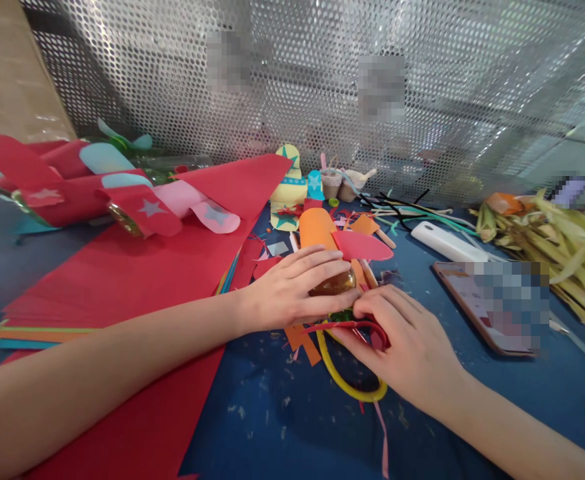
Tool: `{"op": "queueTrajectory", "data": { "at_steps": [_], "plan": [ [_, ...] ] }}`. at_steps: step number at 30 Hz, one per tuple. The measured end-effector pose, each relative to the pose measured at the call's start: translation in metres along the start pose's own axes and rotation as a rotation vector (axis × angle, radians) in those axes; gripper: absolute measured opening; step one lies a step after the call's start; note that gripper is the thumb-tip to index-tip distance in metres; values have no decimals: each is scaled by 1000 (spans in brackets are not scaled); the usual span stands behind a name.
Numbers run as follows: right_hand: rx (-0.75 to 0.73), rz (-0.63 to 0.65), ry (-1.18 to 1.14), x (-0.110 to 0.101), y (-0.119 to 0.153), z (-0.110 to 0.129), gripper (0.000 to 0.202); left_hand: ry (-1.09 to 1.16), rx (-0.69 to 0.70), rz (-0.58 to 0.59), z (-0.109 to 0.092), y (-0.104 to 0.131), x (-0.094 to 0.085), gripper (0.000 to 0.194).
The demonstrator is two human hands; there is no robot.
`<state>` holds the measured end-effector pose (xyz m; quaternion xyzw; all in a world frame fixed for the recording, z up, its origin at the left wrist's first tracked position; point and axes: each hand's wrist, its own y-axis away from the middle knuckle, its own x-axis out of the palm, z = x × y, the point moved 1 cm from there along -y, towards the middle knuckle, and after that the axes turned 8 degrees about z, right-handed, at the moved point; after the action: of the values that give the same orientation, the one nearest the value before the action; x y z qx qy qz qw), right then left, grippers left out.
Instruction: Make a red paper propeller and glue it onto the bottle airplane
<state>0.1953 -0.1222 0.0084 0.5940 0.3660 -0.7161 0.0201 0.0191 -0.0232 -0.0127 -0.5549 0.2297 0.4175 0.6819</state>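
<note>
A plastic bottle (333,283) with an amber end and orange paper (317,228) wrapped round it lies on the blue table, a pink paper wing (365,245) sticking out at its right. My left hand (297,283) is closed over the bottle, fingers lying across it. Beside the bottle's near, green end (341,316), my right hand (412,333) is closed with thumb and fingers on a curved red strip (372,328), apparently paper. Its fingertips meet those of my left hand. Under the strip is a yellow ring (355,393), partly hidden by my right hand.
A stack of red and coloured paper (122,280) lies left, with red paper-covered bottle planes (77,193) on it. Paper scraps (305,343) surround the bottle. A phone (487,307), a white tool (447,241) and corn husks (567,240) lie right. A perforated metal panel (297,87) stands behind.
</note>
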Motion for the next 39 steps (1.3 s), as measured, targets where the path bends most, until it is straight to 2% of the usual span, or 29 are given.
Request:
{"op": "queueTrajectory", "data": {
  "at_steps": [5,8,10,13,17,21,28,34,37,39],
  "plan": [
    [11,9,-84,-1,4,-2,24,4,-10,-50,1,0,1,28],
    [60,19,-105,2,5,-4,18,-78,-73,-92,0,1,-1,30],
    [73,28,-123,5,6,-6,12,-137,-123,-30,0,2,-3,32],
    [91,59,-171,8,7,-8,6,-155,-104,61,0,4,-4,34],
    [146,116,-226,11,8,-10,4,-45,-67,87,2,6,-6,35],
    [178,118,-262,12,10,-12,7,101,-69,150,3,5,-8,35],
    [182,161,-323,14,14,-12,13,256,-74,45,-10,3,-3,38],
    [330,147,-477,8,11,-11,8,543,-83,-5,-10,0,-12,47],
    [392,138,-528,7,10,-10,8,625,-80,-38,-8,0,-15,66],
    [422,143,-566,8,10,-10,9,589,-102,-68,-10,-1,-15,76]
  ]
}}
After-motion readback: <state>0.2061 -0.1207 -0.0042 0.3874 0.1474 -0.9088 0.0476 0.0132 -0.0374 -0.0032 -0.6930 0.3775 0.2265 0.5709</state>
